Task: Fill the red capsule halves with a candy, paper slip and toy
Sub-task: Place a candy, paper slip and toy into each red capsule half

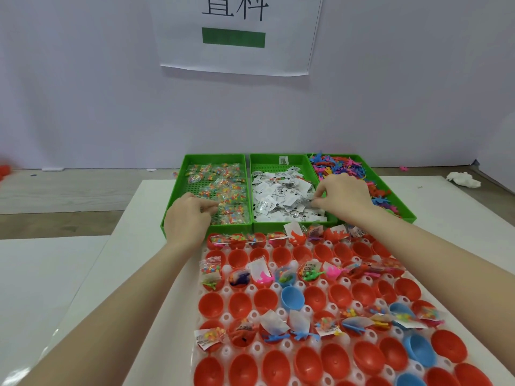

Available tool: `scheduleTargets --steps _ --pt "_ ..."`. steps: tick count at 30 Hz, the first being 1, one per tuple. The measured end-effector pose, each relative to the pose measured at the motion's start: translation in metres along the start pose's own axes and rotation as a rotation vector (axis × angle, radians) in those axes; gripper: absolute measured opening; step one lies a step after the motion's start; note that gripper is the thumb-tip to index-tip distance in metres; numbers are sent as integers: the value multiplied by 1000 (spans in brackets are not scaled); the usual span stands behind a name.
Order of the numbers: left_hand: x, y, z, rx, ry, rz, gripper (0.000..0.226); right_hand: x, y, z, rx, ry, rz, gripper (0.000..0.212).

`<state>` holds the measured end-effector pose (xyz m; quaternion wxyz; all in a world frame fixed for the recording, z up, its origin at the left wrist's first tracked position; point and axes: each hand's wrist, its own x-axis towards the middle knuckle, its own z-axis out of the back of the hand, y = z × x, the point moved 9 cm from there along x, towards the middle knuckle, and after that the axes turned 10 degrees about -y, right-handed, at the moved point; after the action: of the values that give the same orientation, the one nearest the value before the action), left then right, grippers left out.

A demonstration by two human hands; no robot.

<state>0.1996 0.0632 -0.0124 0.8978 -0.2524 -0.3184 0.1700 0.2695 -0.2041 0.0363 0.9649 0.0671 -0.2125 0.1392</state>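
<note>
Red capsule halves [211, 304] sit in rows in a white holder tray [281, 312]; several hold candy packets, paper slips and small toys, others are empty. Three green trays stand behind: candy packets [223, 188] on the left, paper slips [281, 196] in the middle, colourful toys [340, 165] on the right. My left hand [186, 218] reaches into the candy tray, fingers pinched on a candy packet at its near edge. My right hand [342, 195] hovers over the slips tray, fingertips pinching a paper slip.
A few blue capsule halves [291, 298] sit among the red ones. The green tray rim [248, 227] lies just behind the holder. A crumpled white tissue [462, 179] lies at the far right. A white wall with a printed sign [237, 34] rises behind.
</note>
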Motion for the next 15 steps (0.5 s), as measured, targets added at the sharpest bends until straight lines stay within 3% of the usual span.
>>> scheduleTargets --steps 4,8,12,15 --pt "0 1 -1 2 6 9 21 0 -7 18 204 -108 -116 30" --pt "1 1 -2 -4 2 3 21 -4 -5 16 440 -1 -178 22" --pt "1 2 2 -56 -9 1 24 -21 -4 22 859 98 -391 9" --pt "4 9 20 -319 -88 146 30 -46 5 42 1016 171 -405 6"
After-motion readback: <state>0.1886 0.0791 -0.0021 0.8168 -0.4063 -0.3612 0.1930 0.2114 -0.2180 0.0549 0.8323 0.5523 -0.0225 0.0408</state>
